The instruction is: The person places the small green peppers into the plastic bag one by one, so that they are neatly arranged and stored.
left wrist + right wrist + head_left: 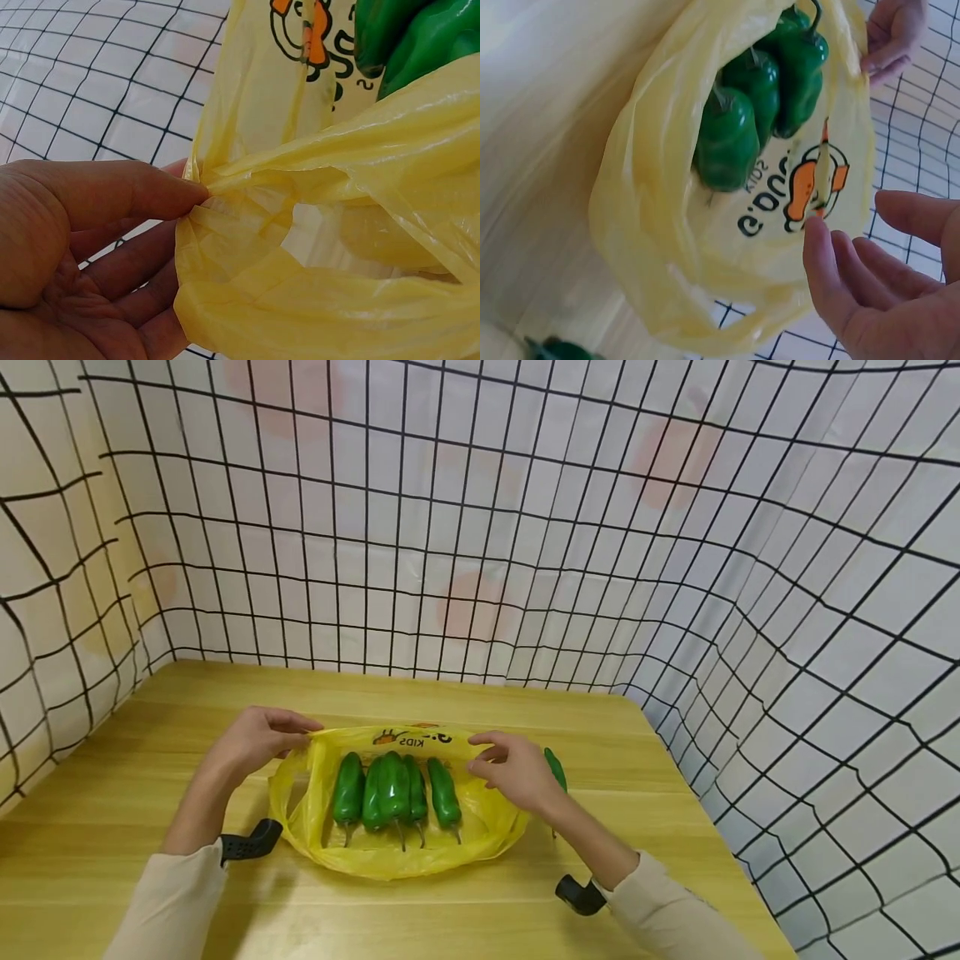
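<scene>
A yellow plastic bag (390,864) with printed lettering lies open on the table, and several green peppers (393,783) sit inside it, stems toward the person. At the bag's left end my left hand (251,745) pinches the thin plastic between thumb and fingers, beside a handle loop (247,315). Over the bag's right side, my right hand (519,770) has thumb and fingers spread apart; the right wrist view shows nothing between them. One more green pepper (555,768) lies outside the bag on the right, partly hidden behind the right hand and wrist.
The wooden table (360,918) extends around the bag. A black wire grid (450,568) in front of pale sheeting stands along the back and both sides. Black camera mounts (251,842) are worn at both wrists.
</scene>
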Motion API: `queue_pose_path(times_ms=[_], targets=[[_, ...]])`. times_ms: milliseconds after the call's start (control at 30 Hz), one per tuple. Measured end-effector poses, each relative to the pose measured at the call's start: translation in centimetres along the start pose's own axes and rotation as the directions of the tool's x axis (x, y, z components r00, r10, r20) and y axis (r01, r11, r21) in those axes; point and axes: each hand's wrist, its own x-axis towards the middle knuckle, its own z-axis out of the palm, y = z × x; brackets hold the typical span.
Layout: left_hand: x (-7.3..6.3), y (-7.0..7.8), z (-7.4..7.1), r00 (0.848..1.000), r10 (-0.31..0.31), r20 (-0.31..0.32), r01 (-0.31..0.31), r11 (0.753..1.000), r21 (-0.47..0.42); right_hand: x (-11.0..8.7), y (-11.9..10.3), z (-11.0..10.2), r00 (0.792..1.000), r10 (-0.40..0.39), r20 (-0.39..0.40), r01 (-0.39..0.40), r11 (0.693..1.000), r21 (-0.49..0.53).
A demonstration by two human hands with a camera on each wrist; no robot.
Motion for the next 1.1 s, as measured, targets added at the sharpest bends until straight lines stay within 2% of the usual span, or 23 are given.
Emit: queue_pose_path(times_ms=[133, 267, 500, 800, 1100], targets=[[0.0, 0.1, -0.1, 1.000, -0.005, 0.003, 0.005, 1.000, -0.006, -0.1, 0.2, -1.0, 0.998, 0.005, -0.059, -0.007, 0.999, -0.036], [0.0, 0.0, 0.0, 1.000, -0.005, 0.003, 0.005, 1.000, -0.004, -0.3, 0.9, -1.9, 0.997, -0.001, -0.081, -0.003, 0.999, -0.048], [0.1, -0.1, -0.1, 1.000, -0.002, 0.006, 0.002, 1.000, -0.015, -0.6, 3.2, -3.6, 0.991, -0.019, -0.132, 0.008, 0.996, -0.085], [0.0, -0.1, 0.1, 1.000, -0.012, 0.001, 0.012, 1.000, -0.015, -1.1, 6.6, -5.2, 0.973, 0.046, -0.226, -0.076, 0.989, -0.125], [0.1, 0.0, 0.2, 1.000, 0.003, -0.002, -0.003, 1.000, -0.017, -1.2, 8.9, -6.1, 0.967, 0.056, -0.247, -0.119, 0.962, -0.245]])
